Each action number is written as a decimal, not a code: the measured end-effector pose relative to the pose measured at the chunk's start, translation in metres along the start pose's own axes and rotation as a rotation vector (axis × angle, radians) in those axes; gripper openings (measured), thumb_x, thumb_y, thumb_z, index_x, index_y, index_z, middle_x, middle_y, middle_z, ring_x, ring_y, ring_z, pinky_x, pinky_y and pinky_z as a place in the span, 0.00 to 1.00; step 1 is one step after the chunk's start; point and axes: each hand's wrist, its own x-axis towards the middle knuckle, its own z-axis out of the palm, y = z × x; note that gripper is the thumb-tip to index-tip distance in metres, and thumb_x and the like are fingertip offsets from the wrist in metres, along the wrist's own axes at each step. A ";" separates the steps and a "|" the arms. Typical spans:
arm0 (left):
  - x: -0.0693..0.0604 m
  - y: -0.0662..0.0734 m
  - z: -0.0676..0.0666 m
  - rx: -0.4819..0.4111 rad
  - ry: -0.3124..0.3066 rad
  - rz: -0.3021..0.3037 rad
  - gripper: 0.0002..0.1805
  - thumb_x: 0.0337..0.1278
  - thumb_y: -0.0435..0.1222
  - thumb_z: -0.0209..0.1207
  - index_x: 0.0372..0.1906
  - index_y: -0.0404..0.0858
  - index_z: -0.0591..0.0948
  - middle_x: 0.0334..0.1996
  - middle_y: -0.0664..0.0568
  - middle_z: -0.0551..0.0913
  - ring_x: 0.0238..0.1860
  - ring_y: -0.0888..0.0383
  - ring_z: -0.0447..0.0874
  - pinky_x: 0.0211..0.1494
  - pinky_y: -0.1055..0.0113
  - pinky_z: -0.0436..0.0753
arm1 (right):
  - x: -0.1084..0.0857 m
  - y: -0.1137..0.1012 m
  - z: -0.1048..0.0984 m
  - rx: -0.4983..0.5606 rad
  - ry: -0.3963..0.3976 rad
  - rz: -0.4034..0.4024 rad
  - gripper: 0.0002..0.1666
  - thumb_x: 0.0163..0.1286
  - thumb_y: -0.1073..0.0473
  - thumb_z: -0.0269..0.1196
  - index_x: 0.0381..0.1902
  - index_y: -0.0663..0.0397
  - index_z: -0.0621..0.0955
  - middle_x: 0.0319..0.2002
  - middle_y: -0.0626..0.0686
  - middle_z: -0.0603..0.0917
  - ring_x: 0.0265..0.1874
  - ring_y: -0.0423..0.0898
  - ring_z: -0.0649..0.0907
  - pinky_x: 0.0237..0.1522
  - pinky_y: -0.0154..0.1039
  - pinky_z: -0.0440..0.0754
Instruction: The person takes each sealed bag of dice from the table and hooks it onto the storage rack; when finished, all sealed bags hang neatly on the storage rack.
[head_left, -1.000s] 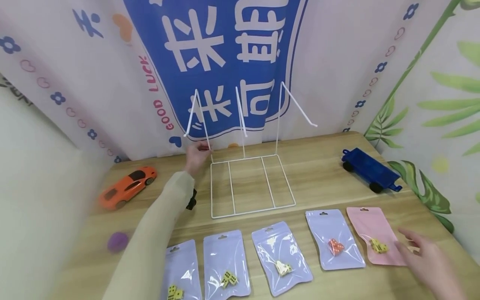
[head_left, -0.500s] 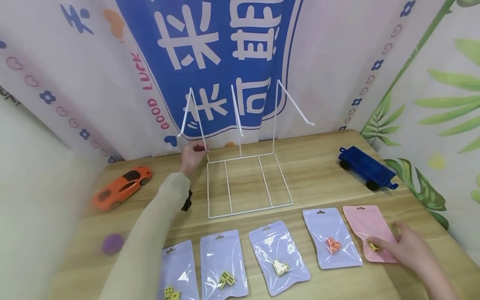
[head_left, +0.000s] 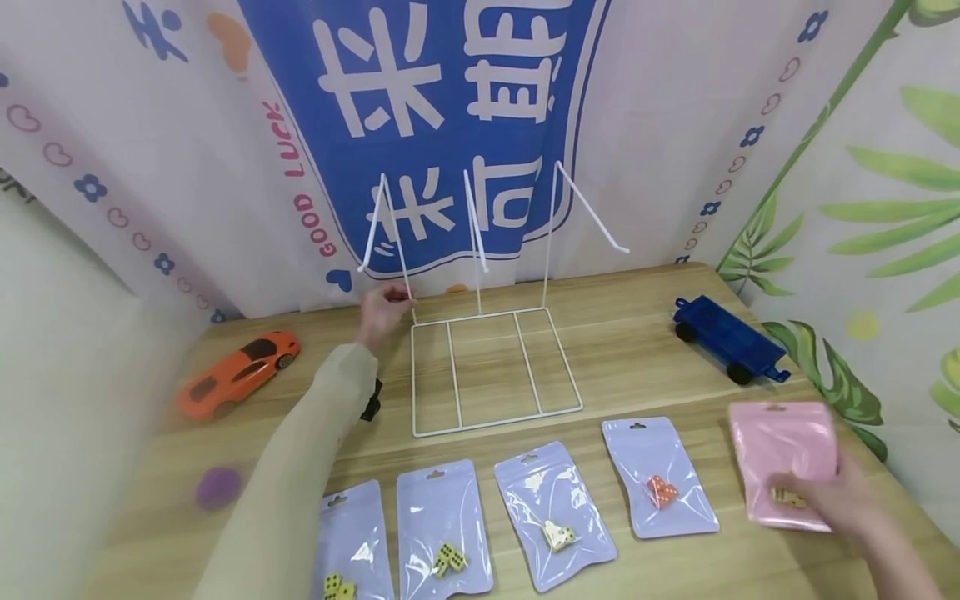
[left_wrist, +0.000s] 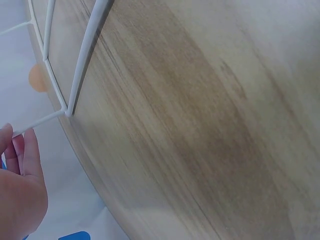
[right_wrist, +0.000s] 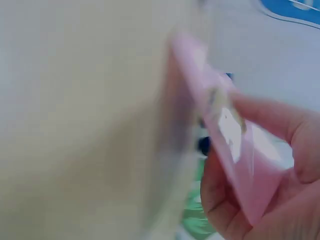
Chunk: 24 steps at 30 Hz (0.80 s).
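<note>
At the right side of the table, my right hand (head_left: 843, 492) holds a pink zip pouch (head_left: 783, 433) with yellow dice in it, thumb on the front. In the right wrist view the pouch (right_wrist: 235, 155) stands off the tabletop between thumb and fingers. My left hand (head_left: 381, 315) pinches the left upright of a white wire rack (head_left: 497, 423) near its base. The left wrist view shows that hand (left_wrist: 22, 185) with thumb and fingertips on the thin rod. Three prongs slope forward from the rack's top.
Several lilac pouches with dice, such as one (head_left: 660, 467) with orange dice, lie along the front. A blue toy trailer (head_left: 727, 335) is at the right, an orange toy car (head_left: 242, 373) at the left. A purple ball (head_left: 218, 487) sits near the left sleeve.
My right hand has taken hold of the pink pouch and lifted it off the table, shifting it right. The left hand has stayed on the rack's upright.
</note>
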 end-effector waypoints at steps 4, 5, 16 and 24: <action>0.002 0.000 0.004 -0.005 0.000 0.016 0.16 0.59 0.24 0.60 0.52 0.24 0.77 0.52 0.34 0.81 0.41 0.58 0.77 0.53 0.66 0.83 | -0.013 -0.027 -0.017 0.147 0.144 -0.122 0.22 0.69 0.56 0.63 0.55 0.59 0.70 0.35 0.39 0.82 0.29 0.29 0.77 0.29 0.29 0.81; 0.002 0.000 0.004 -0.008 0.004 0.018 0.15 0.59 0.24 0.60 0.51 0.24 0.77 0.52 0.34 0.81 0.41 0.59 0.77 0.51 0.68 0.83 | -0.016 -0.040 -0.021 0.177 0.158 -0.150 0.16 0.71 0.56 0.61 0.53 0.53 0.73 0.33 0.34 0.81 0.28 0.27 0.78 0.29 0.28 0.81; 0.001 -0.004 -0.003 0.025 0.009 0.010 0.15 0.60 0.24 0.59 0.52 0.25 0.77 0.52 0.35 0.81 0.41 0.60 0.76 0.40 0.84 0.78 | -0.007 -0.207 -0.006 0.376 0.002 -0.459 0.09 0.72 0.54 0.60 0.49 0.42 0.76 0.37 0.32 0.86 0.37 0.33 0.86 0.42 0.28 0.84; 0.001 0.001 0.001 0.014 -0.010 -0.004 0.16 0.59 0.24 0.60 0.52 0.26 0.77 0.53 0.35 0.80 0.41 0.62 0.76 0.43 0.83 0.80 | 0.006 -0.237 0.010 0.409 -0.081 -0.465 0.20 0.71 0.52 0.61 0.53 0.59 0.74 0.36 0.34 0.86 0.40 0.35 0.85 0.44 0.29 0.85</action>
